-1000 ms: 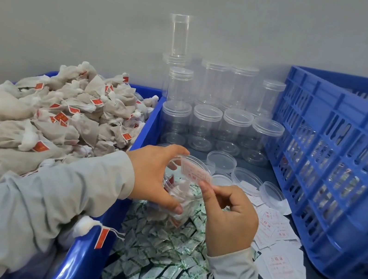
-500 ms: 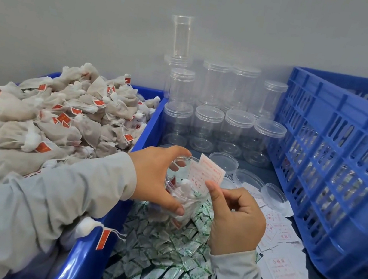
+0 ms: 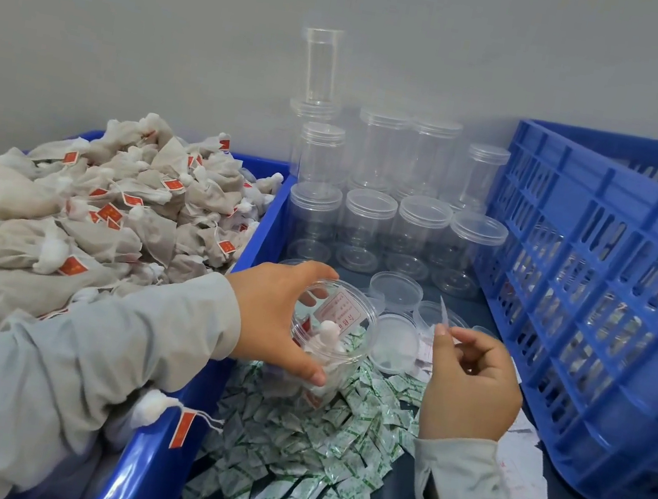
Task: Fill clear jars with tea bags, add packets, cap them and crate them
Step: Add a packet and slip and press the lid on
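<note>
My left hand (image 3: 276,319) grips a clear open jar (image 3: 340,338) tilted over the dark table. Tea bags are inside it, and a white slip with red print (image 3: 341,310) leans just under the rim. My right hand (image 3: 470,386) hovers to the right of the jar, apart from it. Its thumb and fingers pinch a thin paper slip (image 3: 444,312) that I see edge-on. A heap of green-and-white packets (image 3: 304,463) lies below the jar.
A blue bin (image 3: 152,459) heaped with tea bags (image 3: 86,208) fills the left. Capped empty jars (image 3: 365,229) stand stacked at the back. Loose lids (image 3: 396,291) lie behind the hands. A blue slatted crate (image 3: 615,297) stands right, with paper slips (image 3: 521,469) beside it.
The printed slip that my right hand held at the jar's mouth now sits inside the jar. My right hand has drawn back to the right with another slip.
</note>
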Tool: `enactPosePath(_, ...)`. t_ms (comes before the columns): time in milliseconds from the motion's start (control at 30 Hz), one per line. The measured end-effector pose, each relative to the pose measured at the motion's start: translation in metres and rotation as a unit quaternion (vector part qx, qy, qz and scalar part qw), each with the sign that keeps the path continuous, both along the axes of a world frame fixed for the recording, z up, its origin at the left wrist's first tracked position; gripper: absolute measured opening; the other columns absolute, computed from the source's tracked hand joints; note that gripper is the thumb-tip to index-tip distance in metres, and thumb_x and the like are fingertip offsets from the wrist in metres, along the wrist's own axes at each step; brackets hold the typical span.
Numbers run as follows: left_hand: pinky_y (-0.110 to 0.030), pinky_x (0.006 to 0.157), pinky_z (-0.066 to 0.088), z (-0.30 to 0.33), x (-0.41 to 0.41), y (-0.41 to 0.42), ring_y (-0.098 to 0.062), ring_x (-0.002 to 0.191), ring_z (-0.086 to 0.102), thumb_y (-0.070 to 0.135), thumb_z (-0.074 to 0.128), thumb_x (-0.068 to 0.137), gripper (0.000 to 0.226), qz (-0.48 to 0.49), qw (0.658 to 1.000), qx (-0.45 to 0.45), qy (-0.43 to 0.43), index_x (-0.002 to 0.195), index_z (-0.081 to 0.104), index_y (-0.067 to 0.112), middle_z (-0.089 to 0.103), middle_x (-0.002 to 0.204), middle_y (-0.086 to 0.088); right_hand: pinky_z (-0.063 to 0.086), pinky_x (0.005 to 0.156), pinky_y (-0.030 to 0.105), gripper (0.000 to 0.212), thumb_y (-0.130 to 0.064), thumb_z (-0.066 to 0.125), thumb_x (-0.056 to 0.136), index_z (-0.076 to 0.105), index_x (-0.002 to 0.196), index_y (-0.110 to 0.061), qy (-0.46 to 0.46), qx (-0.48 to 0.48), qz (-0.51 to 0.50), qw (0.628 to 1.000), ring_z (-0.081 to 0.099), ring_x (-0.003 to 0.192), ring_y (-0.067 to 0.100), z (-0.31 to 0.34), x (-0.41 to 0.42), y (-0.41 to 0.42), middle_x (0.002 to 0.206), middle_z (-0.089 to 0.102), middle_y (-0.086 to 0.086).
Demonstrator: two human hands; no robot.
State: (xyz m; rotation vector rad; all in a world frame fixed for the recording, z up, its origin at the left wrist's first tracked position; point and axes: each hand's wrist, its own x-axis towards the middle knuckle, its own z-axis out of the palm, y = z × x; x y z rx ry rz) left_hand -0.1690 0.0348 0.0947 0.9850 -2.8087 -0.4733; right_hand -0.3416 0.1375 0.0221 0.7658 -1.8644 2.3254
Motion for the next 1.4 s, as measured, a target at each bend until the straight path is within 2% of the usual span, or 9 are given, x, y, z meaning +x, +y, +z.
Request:
enactPosePath(167, -0.022, 0.102, 0.034, 0.001, 0.0, 0.001, -0.006, 0.124, 0.044, 0.064, 0.079, 0.047, 0.114, -0.001, 1.0, 0.0, -0.002, 0.141, 0.02, 0.036, 0.044, 0.137, 0.015, 0.037, 0.048, 0.003, 0.034, 0.004, 0.069, 0.077, 0.059, 0.075, -0.028, -0.099, 0.049, 0.062, 0.992, 0.046, 0.046, -0.007, -0.007, -0.009, -0.006, 0.063, 0.05, -0.004)
enactPosePath(333, -0.021, 0.101, 0.035, 0.002, 0.001, 0.002, -0.007, 0.122, 0.045, 0.064, 0.079, 0.046, 0.114, 0.003, 1.0, 0.001, 0.016, 0.14, 0.023, 0.035, 0.047, 0.135, 0.013, 0.042, 0.064, 0.007, 0.053, 0.01, 0.063, 0.073, 0.055, 0.09, -0.039, 0.09, 0.052, 0.125, 0.987, 0.049, 0.068, -0.002, -0.005, 0.014, 0.0, 0.086, 0.049, -0.006)
enactPosePath(500, -0.025, 0.1, 0.04, 0.001, 0.002, 0.002, -0.007, 0.118, 0.049, 0.061, 0.08, 0.047, 0.111, 0.001, 0.999, 0.004, 0.041, 0.14, 0.025, 0.033, 0.051, 0.131, 0.01, 0.031, 0.098, 0.007, 0.052, -0.028, 0.056, 0.068, 0.048, 0.118, -0.038, 0.253, 0.094, 0.295, 0.917, 0.037, 0.119, -0.002, -0.008, 0.035, 0.005, 0.127, 0.035, -0.009)
enactPosePath(700, -0.018, 0.096, 0.036, 0.003, 0.003, 0.003, -0.006, 0.118, 0.049, 0.059, 0.081, 0.046, 0.112, -0.007, 0.997, -0.003, 0.074, 0.14, 0.025, 0.032, 0.052, 0.129, 0.012, 0.02, 0.097, -0.002, 0.04, -0.042, 0.055, 0.07, 0.047, 0.109, -0.044, 0.235, 0.112, 0.332, 0.907, 0.028, 0.126, -0.015, -0.006, 0.034, 0.007, 0.136, 0.037, -0.002)
enactPosePath(867, -0.018, 0.097, 0.039, 0.008, 0.003, 0.007, -0.004, 0.113, 0.05, 0.065, 0.076, 0.039, 0.118, -0.015, 0.995, 0.019, 0.099, 0.14, 0.024, 0.034, 0.053, 0.128, 0.011, 0.033, 0.1, 0.012, 0.025, -0.054, 0.058, 0.073, 0.052, 0.096, -0.045, 0.24, 0.11, 0.322, 0.909, 0.042, 0.124, 0.008, -0.005, 0.032, 0.007, 0.131, 0.049, 0.007)
enactPosePath(967, -0.02, 0.1, 0.038, 0.009, 0.004, 0.007, -0.004, 0.117, 0.048, 0.07, 0.07, 0.036, 0.121, -0.015, 0.993, 0.041, 0.105, 0.141, 0.019, 0.038, 0.051, 0.131, 0.01, 0.043, 0.101, 0.038, 0.026, -0.071, 0.057, 0.073, 0.051, 0.089, -0.051, 0.203, 0.073, 0.335, 0.917, 0.048, 0.122, 0.012, -0.003, 0.034, 0.007, 0.123, 0.053, 0.001)
enactPosePath(1133, -0.023, 0.1, 0.041, 0.01, 0.003, 0.006, 0.003, 0.114, 0.045, 0.067, 0.068, 0.042, 0.119, -0.013, 0.987, 0.082, 0.138, 0.144, 0.017, 0.034, 0.044, 0.127, 0.021, 0.046, 0.096, 0.052, 0.015, -0.056, 0.064, 0.073, 0.054, 0.08, -0.049, 0.174, 0.048, 0.268, 0.946, 0.047, 0.126, 0.015, -0.006, 0.034, 0.007, 0.129, 0.052, 0.005)
enactPosePath(1300, -0.017, 0.095, 0.042, 0.01, 0.001, 0.006, 0.006, 0.113, 0.044, 0.064, 0.066, 0.047, 0.113, -0.01, 0.988, 0.082, 0.13, 0.144, 0.019, 0.031, 0.04, 0.127, 0.022, 0.039, 0.098, 0.017, 0.021, -0.045, 0.062, 0.075, 0.053, 0.078, -0.027, 0.264, 0.038, 0.146, 0.953, 0.05, 0.118, 0.016, -0.002, 0.02, 0.007, 0.129, 0.05, 0.003)
enactPosePath(1400, -0.017, 0.094, 0.041, 0.011, 0.0, 0.007, 0.008, 0.11, 0.044, 0.066, 0.063, 0.048, 0.108, -0.011, 0.991, 0.073, 0.116, 0.142, 0.023, 0.033, 0.04, 0.121, 0.027, 0.034, 0.096, 0.013, 0.026, -0.04, 0.066, 0.074, 0.062, 0.075, -0.014, 0.31, 0.069, 0.126, 0.94, 0.048, 0.116, 0.021, -0.005, 0.019, 0.006, 0.125, 0.055, 0.014)
